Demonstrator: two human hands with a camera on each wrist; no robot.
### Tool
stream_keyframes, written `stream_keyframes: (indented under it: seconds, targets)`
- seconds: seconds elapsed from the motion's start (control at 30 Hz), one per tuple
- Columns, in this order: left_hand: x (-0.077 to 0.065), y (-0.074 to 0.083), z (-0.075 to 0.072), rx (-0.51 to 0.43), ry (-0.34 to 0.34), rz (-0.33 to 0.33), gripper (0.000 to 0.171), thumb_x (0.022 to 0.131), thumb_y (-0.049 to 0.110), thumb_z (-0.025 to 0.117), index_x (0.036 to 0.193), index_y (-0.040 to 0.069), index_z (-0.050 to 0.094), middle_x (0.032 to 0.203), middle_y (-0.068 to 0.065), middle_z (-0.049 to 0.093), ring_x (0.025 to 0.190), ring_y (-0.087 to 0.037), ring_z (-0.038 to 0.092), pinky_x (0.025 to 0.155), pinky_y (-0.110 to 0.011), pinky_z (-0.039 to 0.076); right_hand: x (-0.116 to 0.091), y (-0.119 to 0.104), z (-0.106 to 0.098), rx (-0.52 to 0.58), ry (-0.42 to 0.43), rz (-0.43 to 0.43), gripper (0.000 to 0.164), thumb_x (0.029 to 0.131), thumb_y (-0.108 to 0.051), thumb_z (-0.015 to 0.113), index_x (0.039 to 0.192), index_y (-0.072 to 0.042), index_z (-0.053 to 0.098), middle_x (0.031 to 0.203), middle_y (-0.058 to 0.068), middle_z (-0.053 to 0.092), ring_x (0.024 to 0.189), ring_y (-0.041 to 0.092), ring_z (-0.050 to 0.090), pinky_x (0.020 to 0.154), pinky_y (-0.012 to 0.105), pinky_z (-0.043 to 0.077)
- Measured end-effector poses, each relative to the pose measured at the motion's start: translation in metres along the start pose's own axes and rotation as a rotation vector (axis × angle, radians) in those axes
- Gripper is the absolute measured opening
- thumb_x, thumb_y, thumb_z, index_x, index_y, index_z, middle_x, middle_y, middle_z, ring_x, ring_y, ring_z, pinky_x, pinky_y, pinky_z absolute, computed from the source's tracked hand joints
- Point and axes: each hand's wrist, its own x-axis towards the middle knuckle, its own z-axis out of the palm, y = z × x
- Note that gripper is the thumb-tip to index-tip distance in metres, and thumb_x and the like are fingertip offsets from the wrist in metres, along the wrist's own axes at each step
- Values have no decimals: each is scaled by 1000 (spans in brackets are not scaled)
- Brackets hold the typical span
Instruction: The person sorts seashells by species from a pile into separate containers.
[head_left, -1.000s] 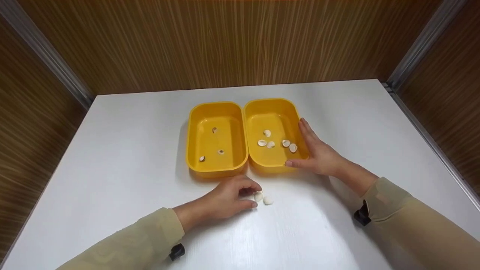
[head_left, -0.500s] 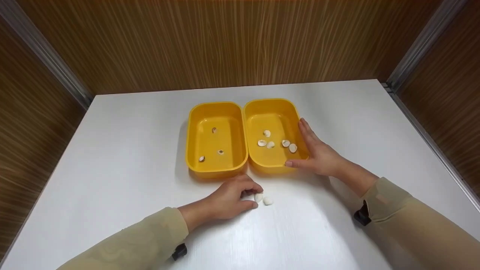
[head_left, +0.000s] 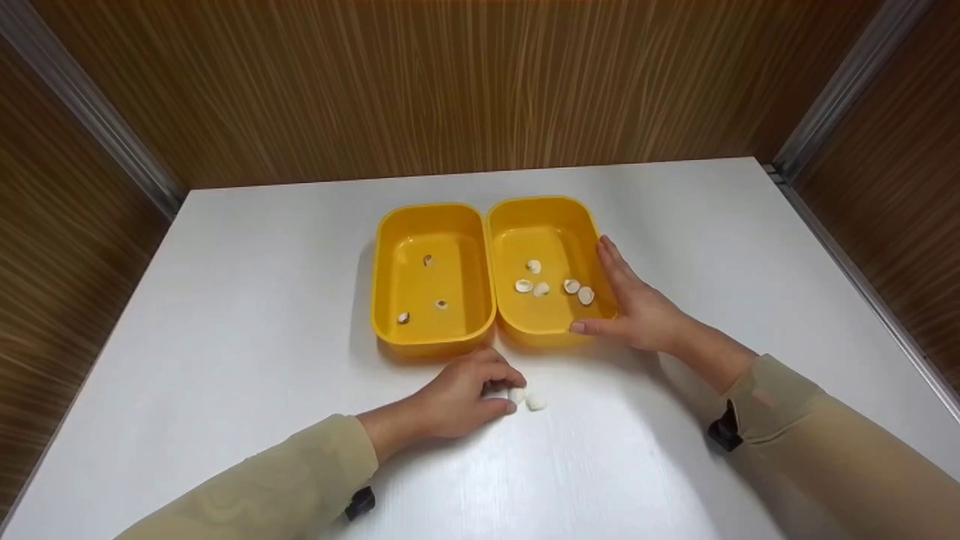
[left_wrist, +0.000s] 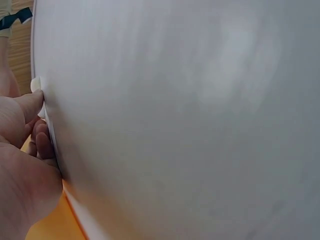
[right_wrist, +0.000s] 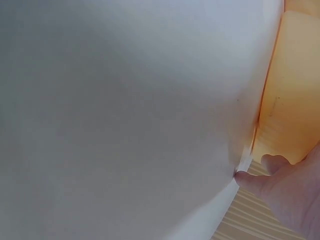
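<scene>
In the head view my left hand (head_left: 463, 394) lies on the white table in front of two yellow boxes. Its thumb and index finger pinch a small white seashell (head_left: 517, 394), which they partly hide. A second white seashell (head_left: 535, 402) lies just right of it. My right hand (head_left: 645, 315) rests against the near right corner of the right yellow box (head_left: 551, 333), fingers straight along its side and thumb at its front. That box contains several white half shells (head_left: 586, 296). A few smaller brown-and-white shells (head_left: 441, 304) sit apart in the left yellow box (head_left: 435, 346).
The boxes stand side by side, touching, on the white table (head_left: 285, 300). Behind it rises a wood-grain panel (head_left: 480, 90), with more panels and metal rails at both sides. In the right wrist view, the box's outer wall (right_wrist: 292, 85) is beside the right hand.
My left thumb and index finger have closed in slightly on the nearer shell. The right hand, the boxes and the shells inside them stay where they were.
</scene>
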Motion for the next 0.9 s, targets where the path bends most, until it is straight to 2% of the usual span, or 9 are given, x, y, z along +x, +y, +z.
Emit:
stream_keyframes:
  seconds: [0.23, 0.47, 0.9]
  targets:
    - [0, 0, 1, 3, 1, 2, 22, 98, 15, 78, 120, 12, 76, 109, 3, 62, 104, -12, 53, 94, -28, 48, 0, 0, 0, 8, 3, -3, 131, 87, -65, 79, 170, -17, -10, 177, 3, -14, 162, 38, 6, 125, 60, 17]
    - [-1, -1, 3, 20, 29, 56, 17, 97, 11, 78, 114, 10, 75, 107, -1, 63, 102, -15, 55, 93, -30, 47, -1, 2, 0, 16, 16, -32, 130, 88, -60, 81, 170, -14, -9, 177, 8, -12, 162, 38, 4, 126, 60, 15]
    - [-2, -1, 2, 23, 13, 39, 17, 98, 16, 79, 113, 12, 73, 109, 2, 62, 104, -14, 54, 95, -29, 46, -1, 0, 0, 12, 13, -30, 130, 88, -62, 79, 170, -13, -8, 177, 7, -12, 162, 37, 3, 126, 60, 16]
